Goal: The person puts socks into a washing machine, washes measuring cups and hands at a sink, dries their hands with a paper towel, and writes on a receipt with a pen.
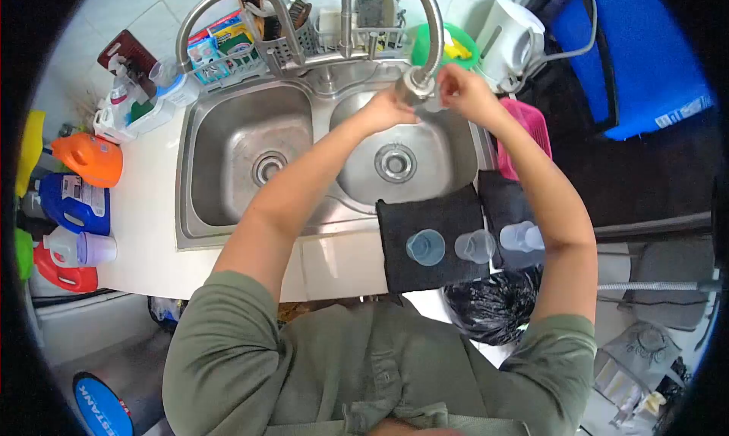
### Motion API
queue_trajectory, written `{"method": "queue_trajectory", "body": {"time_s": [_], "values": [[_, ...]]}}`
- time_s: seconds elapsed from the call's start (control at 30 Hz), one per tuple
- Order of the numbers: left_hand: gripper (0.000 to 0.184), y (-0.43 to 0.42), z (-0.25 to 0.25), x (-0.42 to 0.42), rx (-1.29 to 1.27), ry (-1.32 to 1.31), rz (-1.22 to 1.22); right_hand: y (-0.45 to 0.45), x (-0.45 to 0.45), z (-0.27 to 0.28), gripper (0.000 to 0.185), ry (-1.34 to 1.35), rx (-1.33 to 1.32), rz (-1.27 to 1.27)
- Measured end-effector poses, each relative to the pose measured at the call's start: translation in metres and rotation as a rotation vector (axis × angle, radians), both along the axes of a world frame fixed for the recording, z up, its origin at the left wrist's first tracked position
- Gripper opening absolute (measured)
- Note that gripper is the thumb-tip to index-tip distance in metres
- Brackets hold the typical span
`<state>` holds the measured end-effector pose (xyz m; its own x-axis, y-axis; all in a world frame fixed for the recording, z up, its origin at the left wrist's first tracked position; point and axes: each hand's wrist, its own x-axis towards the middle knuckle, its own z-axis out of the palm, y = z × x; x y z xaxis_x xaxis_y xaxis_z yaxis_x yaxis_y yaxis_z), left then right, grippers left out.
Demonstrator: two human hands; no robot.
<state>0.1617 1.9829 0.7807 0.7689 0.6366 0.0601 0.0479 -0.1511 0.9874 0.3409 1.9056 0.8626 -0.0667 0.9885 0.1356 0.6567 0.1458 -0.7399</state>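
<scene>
Over the right sink basin point(448, 143), my left hand point(389, 111) reaches in behind the tap's spray head point(415, 86), which covers part of its fingers. The fingers look curled around something I cannot make out. Just right of the spray head, my right hand point(465, 94) is raised with its fingers bent together; what they hold, if anything, is too small to see. A faint clear shape shows between the two hands. On a black cloth point(395, 269) at the front edge stand a bluish clear cup point(426, 248), a clear cup point(475, 247) and clear plastic containers point(522, 237).
The left basin point(228, 147) adjoins the right one. A second tap point(186, 37) arches over it. Behind stand sponge caddies point(235, 60), a green bowl point(467, 56) and a white kettle point(510, 45). A pink basket point(528, 128) sits right; detergent bottles point(91, 159) line the left.
</scene>
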Motion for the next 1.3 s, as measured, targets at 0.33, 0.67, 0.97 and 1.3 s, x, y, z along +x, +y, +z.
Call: {"method": "queue_trajectory", "body": {"time_s": [0.33, 0.67, 0.97, 1.3], "values": [[0.07, -0.022, -0.047, 0.006, -0.047, -0.078, 0.031, 0.012, 0.009, -0.027, 0.038, -0.04, -0.054, -0.078], [0.052, -0.01, 0.014, -0.017, 0.378, 0.504, 0.264, 0.017, -0.036, -0.056, 0.066, 0.11, -0.335, -0.103], [0.048, 0.068, 0.037, -0.003, 0.914, 0.128, 0.548, 0.026, -0.046, -0.085, 0.062, -0.028, -0.105, -0.122], [0.022, 0.022, 0.011, -0.018, 0.64, -0.142, 0.685, 0.014, -0.066, -0.047, 0.056, 0.081, -0.152, -0.133]]}}
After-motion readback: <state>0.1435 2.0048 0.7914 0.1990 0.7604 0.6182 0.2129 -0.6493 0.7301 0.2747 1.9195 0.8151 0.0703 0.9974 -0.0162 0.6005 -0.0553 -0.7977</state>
